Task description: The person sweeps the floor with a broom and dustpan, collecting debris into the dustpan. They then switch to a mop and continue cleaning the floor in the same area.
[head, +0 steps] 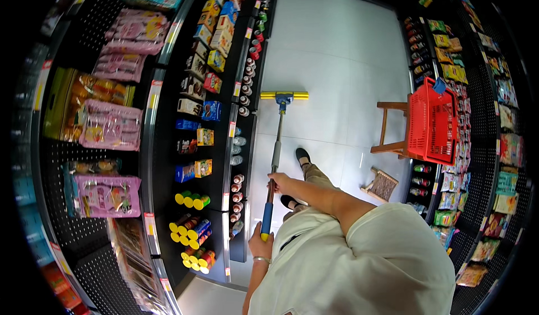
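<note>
A sponge mop runs up the picture, its metal pole leading to a blue fitting and a yellow sponge head flat on the floor. My right hand is wrapped around the pole's middle, just below its grey sleeve. Lower down, my left hand grips the pole's yellow-capped end, below the blue handle grip. A bracelet circles my left wrist. The sponge head lies beside the foot of the left shelf, near a row of bottles.
Pale floor tiles stretch between two shelf rows. Boxed snacks and canisters fill the left shelf. At right, a red plastic basket rests on a wooden stool. A small wooden-framed stool stands nearer my feet.
</note>
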A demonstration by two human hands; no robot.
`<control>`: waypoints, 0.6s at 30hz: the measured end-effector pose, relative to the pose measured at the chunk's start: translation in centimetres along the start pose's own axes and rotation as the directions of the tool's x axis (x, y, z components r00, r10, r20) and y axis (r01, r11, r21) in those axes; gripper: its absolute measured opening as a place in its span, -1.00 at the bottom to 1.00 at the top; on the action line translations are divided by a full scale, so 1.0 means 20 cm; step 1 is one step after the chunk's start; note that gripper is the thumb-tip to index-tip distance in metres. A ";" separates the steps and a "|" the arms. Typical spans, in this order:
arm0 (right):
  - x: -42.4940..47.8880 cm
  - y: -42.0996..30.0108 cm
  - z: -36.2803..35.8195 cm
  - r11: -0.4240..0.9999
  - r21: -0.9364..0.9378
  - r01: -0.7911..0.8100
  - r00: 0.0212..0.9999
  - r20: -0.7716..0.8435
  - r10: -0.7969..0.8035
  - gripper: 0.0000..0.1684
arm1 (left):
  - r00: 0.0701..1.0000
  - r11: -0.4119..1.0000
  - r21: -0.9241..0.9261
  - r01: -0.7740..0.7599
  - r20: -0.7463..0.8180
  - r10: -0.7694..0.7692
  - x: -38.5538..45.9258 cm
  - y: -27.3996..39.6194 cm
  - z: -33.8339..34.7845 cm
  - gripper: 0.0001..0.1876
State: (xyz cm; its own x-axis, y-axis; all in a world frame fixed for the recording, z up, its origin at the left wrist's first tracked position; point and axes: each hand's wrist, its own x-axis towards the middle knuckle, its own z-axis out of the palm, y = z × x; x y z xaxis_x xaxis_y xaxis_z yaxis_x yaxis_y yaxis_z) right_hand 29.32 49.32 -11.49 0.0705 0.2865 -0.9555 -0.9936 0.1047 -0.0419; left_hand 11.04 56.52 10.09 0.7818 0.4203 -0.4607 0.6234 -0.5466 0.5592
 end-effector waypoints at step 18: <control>-0.06 0.17 0.11 0.998 -0.001 0.068 0.998 0.012 -0.068 -0.64 | 0.994 0.997 0.077 -0.029 0.103 0.021 -0.23 0.06 -0.30 -0.44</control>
State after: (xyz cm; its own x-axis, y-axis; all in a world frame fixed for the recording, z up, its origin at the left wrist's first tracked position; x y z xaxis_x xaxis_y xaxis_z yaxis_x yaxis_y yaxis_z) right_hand 26.15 51.47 -9.91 0.1386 0.2900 -0.9469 -0.9866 0.1233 -0.1067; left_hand 8.26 58.28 17.09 0.7890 0.3316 -0.5172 0.5969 -0.6131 0.5175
